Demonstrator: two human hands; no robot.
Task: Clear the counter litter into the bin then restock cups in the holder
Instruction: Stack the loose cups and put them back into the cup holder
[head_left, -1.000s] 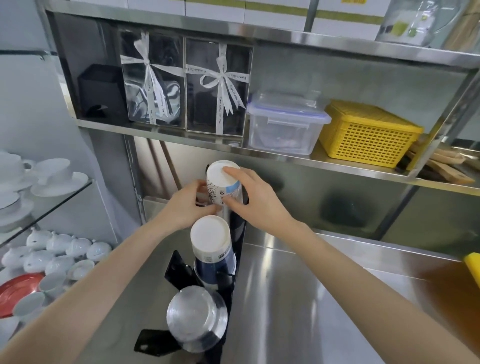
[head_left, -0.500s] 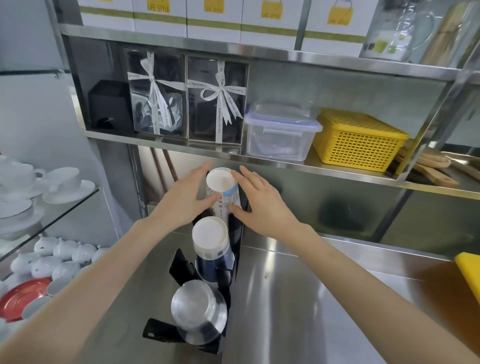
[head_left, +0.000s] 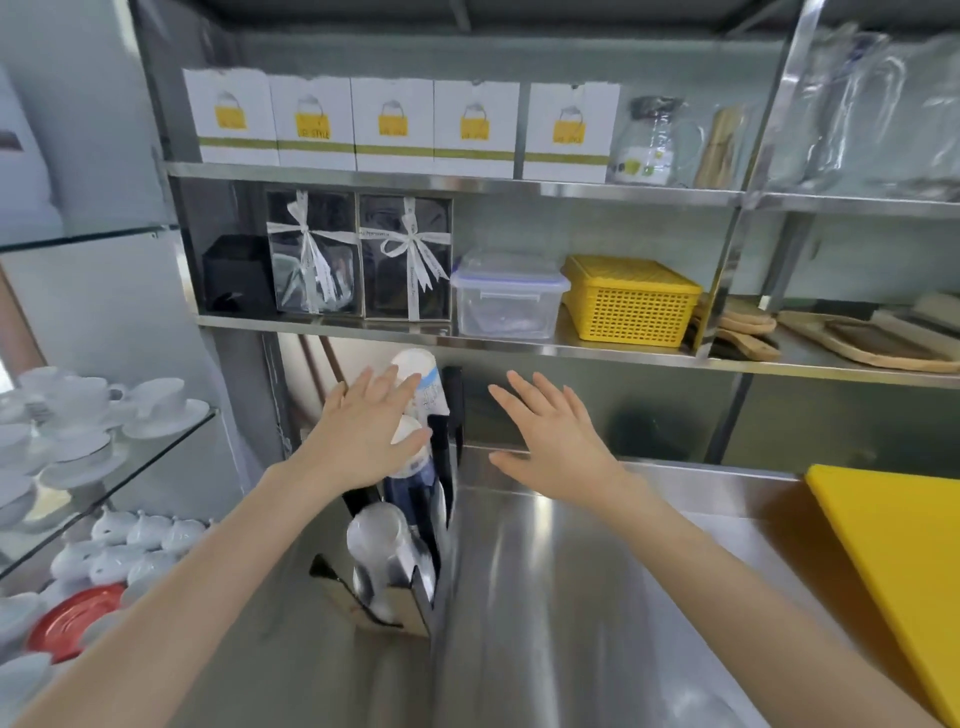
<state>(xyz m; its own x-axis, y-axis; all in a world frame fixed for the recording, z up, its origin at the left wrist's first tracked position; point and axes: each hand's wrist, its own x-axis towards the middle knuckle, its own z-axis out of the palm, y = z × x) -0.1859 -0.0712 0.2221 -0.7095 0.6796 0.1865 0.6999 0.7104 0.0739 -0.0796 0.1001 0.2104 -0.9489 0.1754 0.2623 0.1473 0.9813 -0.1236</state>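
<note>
A black cup holder (head_left: 441, 467) stands on the steel counter (head_left: 561, 597) against the back wall. Its rear slot carries a stack of white paper cups with blue print (head_left: 423, 371), upside down. The middle slot has a dark blue cup stack (head_left: 415, 480) with a white bottom, and the front slot a stack of clear plastic cups (head_left: 379, 540). My left hand (head_left: 363, 431) hovers with straight fingers in front of the white and blue stacks and holds nothing. My right hand (head_left: 550, 431) is spread open to the right of the holder, apart from it.
A yellow board (head_left: 893, 561) lies at the counter's right edge. The shelf above carries gift boxes (head_left: 358, 260), a clear lidded tub (head_left: 509, 293) and a yellow basket (head_left: 631, 299). Glass shelves on the left hold white cups and saucers (head_left: 93, 410).
Both hands have let go of the white cup stack, now seated in the rear slot. The right hand has drawn away to the right, and the view has tilted upward.
</note>
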